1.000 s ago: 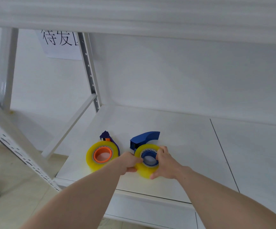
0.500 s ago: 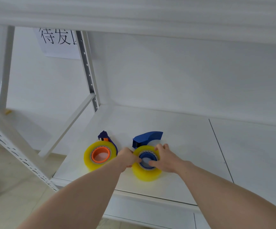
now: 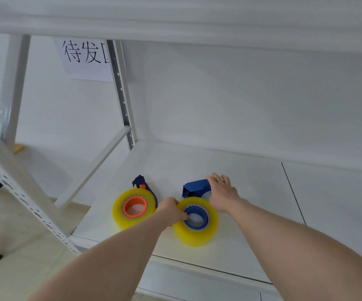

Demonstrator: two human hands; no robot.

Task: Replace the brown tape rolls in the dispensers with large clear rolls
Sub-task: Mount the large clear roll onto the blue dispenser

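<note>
Two large yellowish clear tape rolls lie on the white shelf (image 3: 251, 205). The left roll (image 3: 132, 213) sits on an orange hub of a blue dispenser (image 3: 140, 181). The right roll (image 3: 197, 227) sits on the blue hub of a second blue dispenser (image 3: 195, 187). My left hand (image 3: 171, 210) grips the right roll's left rim, thumb tip inside the hub. My right hand (image 3: 222, 193) lies over the right end of that dispenser's blue body with fingers extended. No brown roll is in view.
A white upright post (image 3: 121, 94) and diagonal brace (image 3: 93, 168) stand left of the shelf. Another perforated rack beam (image 3: 19, 192) crosses the lower left. A paper sign (image 3: 82, 59) hangs on the wall. The upper shelf (image 3: 197, 18) overhangs closely.
My right hand has left the roll's right rim and moved up and back onto the blue dispenser body. My left hand stays on the roll, which sits slightly nearer the front edge.
</note>
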